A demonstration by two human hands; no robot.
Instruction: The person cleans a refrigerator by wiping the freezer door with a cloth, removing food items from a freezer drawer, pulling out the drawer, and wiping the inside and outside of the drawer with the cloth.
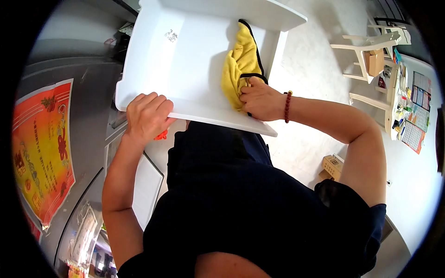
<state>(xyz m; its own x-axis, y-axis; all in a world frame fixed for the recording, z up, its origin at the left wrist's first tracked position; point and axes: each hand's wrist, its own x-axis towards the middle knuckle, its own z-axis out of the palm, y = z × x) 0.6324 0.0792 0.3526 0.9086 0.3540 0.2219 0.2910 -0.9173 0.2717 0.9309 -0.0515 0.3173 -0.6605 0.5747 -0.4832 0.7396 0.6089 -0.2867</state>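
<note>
A white plastic drawer (194,60) is held up in front of my body, its inside facing me. My left hand (147,115) is closed over the drawer's near rim at the left, fingers curled inside it. In my right hand (263,98) is a yellow cloth (243,60) with black edging, bunched and pressed against the inside of the drawer near its right wall. The fingertips of that hand are partly hidden in the cloth's folds. A dark red bead bracelet (288,106) circles the right wrist. Small dark marks (171,35) show on the drawer's bottom.
To the left stands a grey appliance (88,120) bearing a red and yellow poster (44,148). At the right are a white wooden chair (366,48) and a desk (394,102) with small items. A cardboard box (332,166) sits on the floor.
</note>
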